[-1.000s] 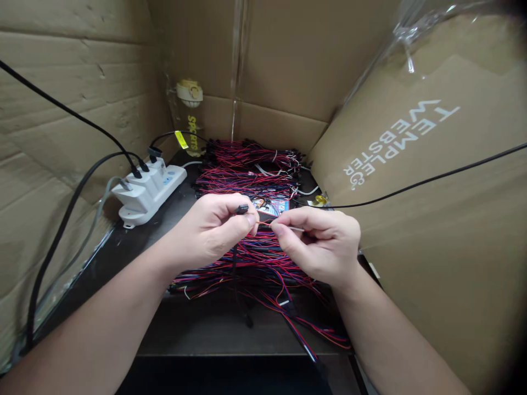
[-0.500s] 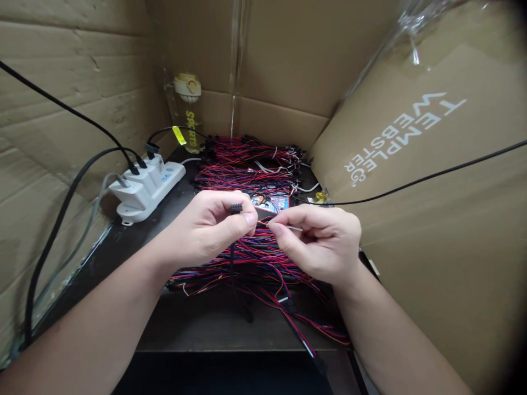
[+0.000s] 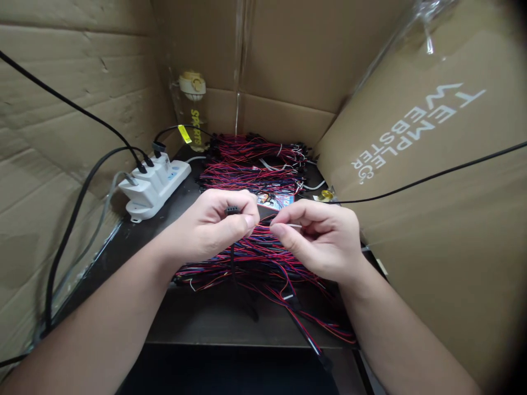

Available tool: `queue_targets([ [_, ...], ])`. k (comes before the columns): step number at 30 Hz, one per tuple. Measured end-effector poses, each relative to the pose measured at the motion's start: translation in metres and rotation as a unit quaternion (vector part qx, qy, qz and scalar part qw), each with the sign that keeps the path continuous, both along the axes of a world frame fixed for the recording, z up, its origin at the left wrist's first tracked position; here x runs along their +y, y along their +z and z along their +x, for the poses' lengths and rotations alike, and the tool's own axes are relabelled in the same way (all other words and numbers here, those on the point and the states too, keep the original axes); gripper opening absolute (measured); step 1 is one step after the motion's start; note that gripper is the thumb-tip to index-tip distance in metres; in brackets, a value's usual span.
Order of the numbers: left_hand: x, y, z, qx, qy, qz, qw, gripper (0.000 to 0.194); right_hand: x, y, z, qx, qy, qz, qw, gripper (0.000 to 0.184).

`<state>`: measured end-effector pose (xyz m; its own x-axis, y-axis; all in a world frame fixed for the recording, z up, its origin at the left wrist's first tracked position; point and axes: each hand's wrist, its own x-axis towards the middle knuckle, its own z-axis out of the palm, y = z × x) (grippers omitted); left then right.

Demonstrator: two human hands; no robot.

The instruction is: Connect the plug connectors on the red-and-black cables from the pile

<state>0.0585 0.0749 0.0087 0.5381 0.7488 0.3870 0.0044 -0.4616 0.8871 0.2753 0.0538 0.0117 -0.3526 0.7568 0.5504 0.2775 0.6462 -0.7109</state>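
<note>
My left hand (image 3: 224, 222) is closed around a black multi-hole connector (image 3: 233, 210), whose end shows between thumb and curled forefinger. A black cable (image 3: 233, 263) hangs below this hand. Opposite it, my right hand (image 3: 319, 236) pinches a thin white strip (image 3: 293, 225) between thumb and forefinger; whether it is a tie or a wire end I cannot tell. A small gap separates the two hands. Beneath them lies a spread of red, blue and black wires (image 3: 263, 252).
Bundled wires (image 3: 251, 173) lie farther back, behind a printed card (image 3: 278, 202). A white power strip (image 3: 158, 189) with plugged-in cords stands at left, near a clear bottle (image 3: 193, 109). Cardboard walls (image 3: 432, 208) surround the table, and a black cord (image 3: 432, 174) crosses at right.
The view has shifted slightly, so the background sits farther right. My hands keep their grips; the thin orange wire seen between them before no longer shows clearly.
</note>
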Motion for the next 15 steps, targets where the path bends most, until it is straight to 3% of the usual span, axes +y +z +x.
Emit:
queue_targets([
  [4, 0.001, 0.0, -0.002, -0.009, 0.002, 0.008, 1.0, 0.027, 0.001, 0.003, 0.004, 0.013, 0.053, -0.064, 0.996, 0.016],
  [8, 0.002, 0.0, -0.003, -0.018, 0.0, 0.011, 1.0, 0.026, 0.001, 0.007, 0.011, 0.023, 0.096, -0.074, 0.992, 0.017],
  [15, 0.002, 0.0, -0.004, -0.013, -0.002, 0.024, 1.0, 0.026, 0.0, 0.008, 0.014, -0.001, 0.068, -0.035, 0.997, 0.011],
])
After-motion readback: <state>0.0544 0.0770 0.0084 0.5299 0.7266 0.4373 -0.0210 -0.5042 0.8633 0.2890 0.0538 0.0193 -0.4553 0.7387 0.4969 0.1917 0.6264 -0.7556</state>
